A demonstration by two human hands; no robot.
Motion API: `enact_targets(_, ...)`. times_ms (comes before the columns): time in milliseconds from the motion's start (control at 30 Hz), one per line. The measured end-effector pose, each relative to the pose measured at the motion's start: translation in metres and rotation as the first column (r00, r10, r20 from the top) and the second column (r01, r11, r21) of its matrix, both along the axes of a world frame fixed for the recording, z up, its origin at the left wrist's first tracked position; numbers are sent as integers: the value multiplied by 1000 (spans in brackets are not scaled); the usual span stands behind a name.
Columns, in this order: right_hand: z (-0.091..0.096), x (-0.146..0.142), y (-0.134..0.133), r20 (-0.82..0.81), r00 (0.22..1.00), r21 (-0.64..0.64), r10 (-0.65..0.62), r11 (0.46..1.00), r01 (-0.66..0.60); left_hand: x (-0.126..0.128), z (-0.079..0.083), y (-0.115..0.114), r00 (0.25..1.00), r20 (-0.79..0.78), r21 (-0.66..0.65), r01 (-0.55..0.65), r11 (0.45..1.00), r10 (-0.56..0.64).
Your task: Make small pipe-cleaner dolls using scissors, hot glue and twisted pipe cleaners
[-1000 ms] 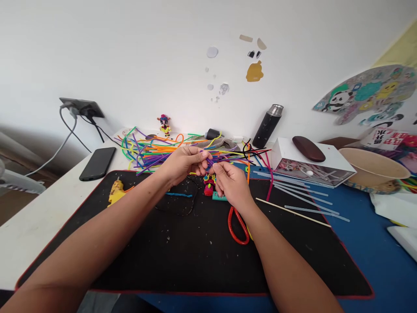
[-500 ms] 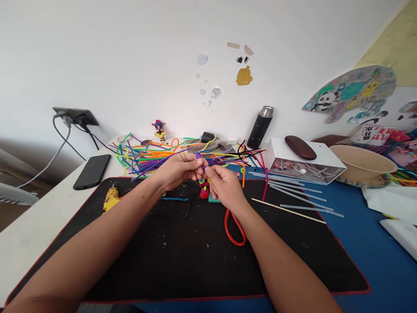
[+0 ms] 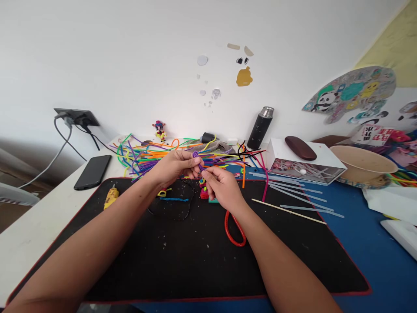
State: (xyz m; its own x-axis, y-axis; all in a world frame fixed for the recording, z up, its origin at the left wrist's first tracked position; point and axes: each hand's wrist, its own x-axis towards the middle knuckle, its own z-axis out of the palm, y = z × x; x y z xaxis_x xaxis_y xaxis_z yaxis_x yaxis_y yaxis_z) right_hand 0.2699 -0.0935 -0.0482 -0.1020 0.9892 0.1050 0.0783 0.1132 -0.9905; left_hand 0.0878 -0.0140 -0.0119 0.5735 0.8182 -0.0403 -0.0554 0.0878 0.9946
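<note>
Purple pipe cleaner (image 3: 196, 154), bent into a small loop at its top, is held up above the far part of a black mat (image 3: 182, 269), between the person's two hands. The left hand (image 3: 180, 166) has thumb and fingers pinched on it just under the loop; the right hand (image 3: 224, 184) has its fingertips closed together at the lower end.

Below and between the hands, partly hidden, are a red figure (image 3: 204, 194) and a teal object (image 3: 213, 201) on the mat. A red loop (image 3: 235, 242) lies beside the right forearm; a blue twisted piece (image 3: 174, 199) and a yellow glue gun (image 3: 111, 198) lie past the left.

Farther out on the desk (image 3: 29, 248), a heap of coloured pipe cleaners (image 3: 150, 161) spreads along the back, near a small doll (image 3: 159, 130). A black flask (image 3: 259, 130) leans against the wall. Clear sticks (image 3: 312, 211) lie to the right, near a white box (image 3: 274, 152) with a dark red case (image 3: 300, 148) on top.

At far right, a white bag (image 3: 373, 135) carries red and black Chinese characters; one looks like 水, the rest being too small to read surely. Panda stickers (image 3: 325, 102) decorate the wall above.
</note>
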Motion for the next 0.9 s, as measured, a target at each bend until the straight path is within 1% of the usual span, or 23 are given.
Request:
enact_targets(67,-1,0,-1,71,997,21,-20,1000,18,-2,3,2,997,-69,48,24,999,-21)
enact_targets(133,-2,0,-1,142,989,40,-33,999,28,-5,8,2,986,-163,129,60,990,-38)
enact_targets(267,-3,0,-2,276,961,93,-25,996,-1,-11,21,-1,936,-351,280,143,949,-37)
enact_targets(367,-5,0,-2,364,931,143,-15,989,-40,-16,27,-7,877,-480,328,197,924,-17)
enact_targets(467,-8,-1,-2,458,889,228,-22,969,-93,-18,29,-12,794,-608,336,249,908,7)
enact_targets(567,-12,-2,-1,549,835,264,-27,954,-143,-18,27,-15,729,-684,285,308,908,-33)
enact_targets(667,-12,-4,-3,582,813,268,-26,950,-161,-19,26,-14,700,-700,186,366,912,-138)
enact_targets(733,-9,-5,-5,569,822,280,-22,945,-169,-23,27,-11,695,-683,112,403,908,-225)
enact_targets(833,-4,-6,-9,522,853,302,-13,938,-171,-28,30,-5,714,-596,-6,454,891,-368)
enact_targets(900,-1,-6,-11,490,872,309,-17,939,-155,-31,32,-3,728,-539,-52,473,880,-423)
